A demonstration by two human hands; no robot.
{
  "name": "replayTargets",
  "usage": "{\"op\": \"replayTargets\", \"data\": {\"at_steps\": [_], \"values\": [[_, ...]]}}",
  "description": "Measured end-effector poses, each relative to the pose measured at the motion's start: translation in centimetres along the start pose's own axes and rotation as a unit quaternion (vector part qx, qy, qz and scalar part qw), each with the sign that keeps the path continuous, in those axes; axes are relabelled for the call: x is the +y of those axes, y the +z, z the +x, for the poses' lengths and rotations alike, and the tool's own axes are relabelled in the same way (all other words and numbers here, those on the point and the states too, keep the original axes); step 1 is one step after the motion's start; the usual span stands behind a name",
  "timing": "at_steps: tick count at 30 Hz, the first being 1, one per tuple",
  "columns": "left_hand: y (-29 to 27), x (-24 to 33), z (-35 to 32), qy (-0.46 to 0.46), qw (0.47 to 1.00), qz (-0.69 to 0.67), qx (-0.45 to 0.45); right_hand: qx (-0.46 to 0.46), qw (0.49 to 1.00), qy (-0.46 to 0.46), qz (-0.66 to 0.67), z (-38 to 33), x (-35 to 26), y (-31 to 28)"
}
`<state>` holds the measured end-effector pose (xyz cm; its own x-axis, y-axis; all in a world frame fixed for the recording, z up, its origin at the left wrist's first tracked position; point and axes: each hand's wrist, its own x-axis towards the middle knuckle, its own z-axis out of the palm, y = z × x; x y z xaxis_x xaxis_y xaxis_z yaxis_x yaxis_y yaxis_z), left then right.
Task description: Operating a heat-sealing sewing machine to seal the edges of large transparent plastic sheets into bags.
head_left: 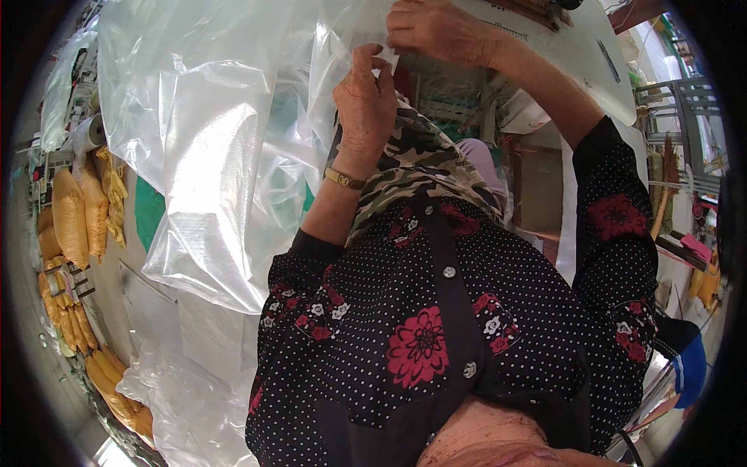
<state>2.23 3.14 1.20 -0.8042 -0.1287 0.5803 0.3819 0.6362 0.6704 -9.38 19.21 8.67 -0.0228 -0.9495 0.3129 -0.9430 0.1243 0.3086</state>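
Clear plastic sheeting (222, 148) lies at the fingertips of both bare hands. On the right hand (442, 33), the fingers are bent and close together, tips pointing left toward the sheeting's edge; whether they pinch it, I cannot tell. The left hand (364, 105) is just below and left of it, raised with the back of the hand showing, its thumb and forefinger a narrow gap apart; its hold on the film is also unclear.

A gold-coloured watch (343, 179) circles the left wrist; that forearm rises steeply, the elbow bent near the body. The right forearm slants up and leftward across the near edge of a white table (572, 58). Near that table's right edge lies a slim pen (608, 61), and a brown object (537, 9) sits toward its far edge.

The sheeting spreads shiny and creased to the left of the person's dotted black blouse (420, 311). Farther left hang yellow bags (70, 218).
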Motion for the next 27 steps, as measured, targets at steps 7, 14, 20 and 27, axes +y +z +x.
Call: {"op": "replayTargets", "data": {"at_steps": [7, 14, 20, 27], "values": [[-0.4, -0.2, 0.3, 0.014, 0.997, -0.076, 0.017, 0.018, 0.995, 0.04, 0.093, 0.0, 3.5, 0.0], [-0.4, 0.8, 0.7, -0.004, 0.998, -0.056, -0.007, -0.048, 0.989, 0.069, 0.12, 0.5, 4.8, -2.1], [0.1, -0.2, 2.0, 0.069, 0.997, -0.015, -0.012, -0.07, 0.992, 0.095, 0.049, 0.8, 6.5, -2.3], [0.7, -0.6, 3.0, 0.117, 0.99, -0.024, -0.079, 0.246, 0.941, 0.183, -0.142, -1.6, 5.1, 2.0]]}}
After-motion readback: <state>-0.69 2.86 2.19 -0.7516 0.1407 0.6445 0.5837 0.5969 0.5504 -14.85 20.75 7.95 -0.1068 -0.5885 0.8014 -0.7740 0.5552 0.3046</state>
